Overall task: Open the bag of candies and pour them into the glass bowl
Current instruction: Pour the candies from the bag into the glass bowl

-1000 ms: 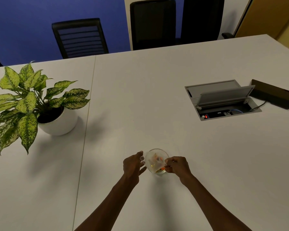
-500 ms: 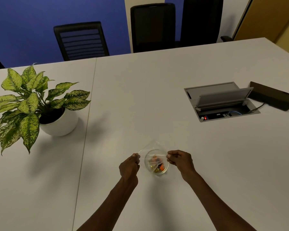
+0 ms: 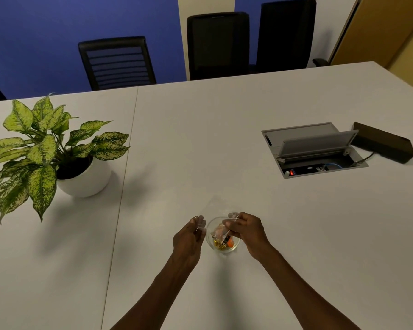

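A small glass bowl (image 3: 234, 249) sits on the white table (image 3: 224, 139) between my two hands. Gold and orange candies (image 3: 221, 244) lie in its bottom. A clear plastic bag (image 3: 215, 208) hangs mouth-down over the bowl, its empty end sticking up and away from me. My left hand (image 3: 188, 236) pinches the bag's left edge just left of the bowl. On the other side, my right hand (image 3: 246, 228) pinches the bag's right edge over the rim. A few candies still show inside the bag near the mouth.
A potted plant (image 3: 45, 158) in a white pot stands at the left. An open cable box (image 3: 312, 151) is sunk in the table at the right, with a dark device (image 3: 382, 145) beside it. Black chairs (image 3: 117, 63) line the far edge.
The bag has been tipped up over the bowl, and more candies have dropped in. Both hands have shifted slightly while keeping hold of the bag's edges.
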